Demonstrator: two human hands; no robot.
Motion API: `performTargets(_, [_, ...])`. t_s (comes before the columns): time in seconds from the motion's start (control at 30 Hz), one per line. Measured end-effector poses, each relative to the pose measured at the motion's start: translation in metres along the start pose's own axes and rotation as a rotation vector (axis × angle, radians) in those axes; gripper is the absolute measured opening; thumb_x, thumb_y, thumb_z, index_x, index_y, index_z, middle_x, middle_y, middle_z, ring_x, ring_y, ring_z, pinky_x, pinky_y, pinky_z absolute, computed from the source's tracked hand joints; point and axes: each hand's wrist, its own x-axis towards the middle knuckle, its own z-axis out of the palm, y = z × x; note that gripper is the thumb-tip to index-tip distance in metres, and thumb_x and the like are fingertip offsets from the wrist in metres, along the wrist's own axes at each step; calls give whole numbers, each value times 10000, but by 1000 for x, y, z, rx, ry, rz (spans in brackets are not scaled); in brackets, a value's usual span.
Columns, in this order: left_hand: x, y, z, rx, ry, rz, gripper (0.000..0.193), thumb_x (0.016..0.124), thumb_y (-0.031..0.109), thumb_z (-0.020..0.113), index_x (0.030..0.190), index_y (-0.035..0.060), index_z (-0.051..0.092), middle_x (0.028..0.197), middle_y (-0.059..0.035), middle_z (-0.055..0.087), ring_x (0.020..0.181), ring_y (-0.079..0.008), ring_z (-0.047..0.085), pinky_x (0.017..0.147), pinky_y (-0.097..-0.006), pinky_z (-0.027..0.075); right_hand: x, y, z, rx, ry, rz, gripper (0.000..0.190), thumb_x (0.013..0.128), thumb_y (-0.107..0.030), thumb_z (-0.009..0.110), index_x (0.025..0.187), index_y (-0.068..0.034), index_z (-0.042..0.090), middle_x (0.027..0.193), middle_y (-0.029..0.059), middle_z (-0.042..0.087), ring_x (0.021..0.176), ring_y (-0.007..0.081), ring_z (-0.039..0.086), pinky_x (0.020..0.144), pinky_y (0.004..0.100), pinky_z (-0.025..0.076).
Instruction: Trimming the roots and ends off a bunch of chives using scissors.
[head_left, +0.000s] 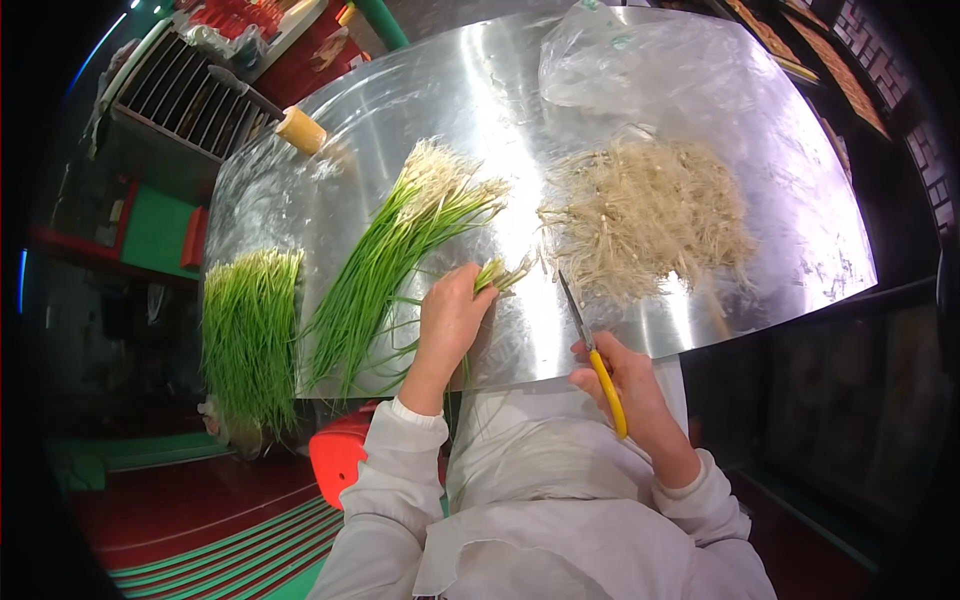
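My left hand grips a small bunch of green chives near the root end, with the roots pointing right. In my right hand are scissors with yellow handles, their dark blades pointing away from me and looking closed. Beyond the blade tip spreads a wide heap of pale, trimmed roots. Left of my left hand lies a larger bunch of chives with roots still on their white ends. At the far left, a bundle of chives with even ends hangs partly over the table edge.
A shiny metal table bears everything. A clear plastic bag lies at its back, and a wooden cylinder sits at the back left edge. Below the front edge is a red plastic stool. A slatted rack stands beyond the left.
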Motion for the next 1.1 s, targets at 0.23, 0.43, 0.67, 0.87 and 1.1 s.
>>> performTargets(0.23, [-10, 16, -23, -574, 38, -70, 131, 890, 104, 737, 957, 3, 687, 809, -53, 680, 754, -138, 625, 729, -286, 470, -5, -3, -1, 54, -154, 26, 669, 854, -564, 759, 1182, 1, 616, 727, 7, 495, 656, 97, 448, 607, 261, 412])
performTargets(0.43, [-18, 33, -35, -840, -96, -169, 128, 908, 104, 737, 979, 1, 709, 810, -14, 680, 747, -82, 601, 721, -240, 451, -5, -7, 2, -18, -182, -54, 673, 851, -516, 782, 1236, 4, 596, 751, 24, 469, 700, 115, 430, 644, 269, 413])
performTargets(0.67, [-15, 42, -32, -808, -246, -138, 131, 909, 109, 736, 980, 2, 709, 805, 4, 659, 725, -71, 575, 675, -236, 440, -1, -11, 0, -221, -30, -105, 515, 804, -381, 853, 1067, -23, 594, 677, 126, 509, 582, 277, 455, 568, 372, 434])
performTargets(0.87, [-18, 39, -39, -777, -159, -150, 154, 913, 143, 733, 984, 8, 710, 800, 1, 656, 715, -65, 563, 672, -239, 440, -3, 2, 2, -138, 45, -72, 449, 813, -319, 860, 1027, -4, 623, 623, 106, 492, 551, 185, 418, 530, 326, 411])
performTargets(1.1, [-17, 26, -15, -326, 57, 10, 234, 882, 186, 754, 919, -10, 632, 800, -115, 613, 708, -214, 567, 690, -332, 466, -3, 10, -4, -73, 12, 62, 392, 872, -256, 828, 1098, 3, 640, 658, 75, 563, 594, 117, 464, 564, 279, 441])
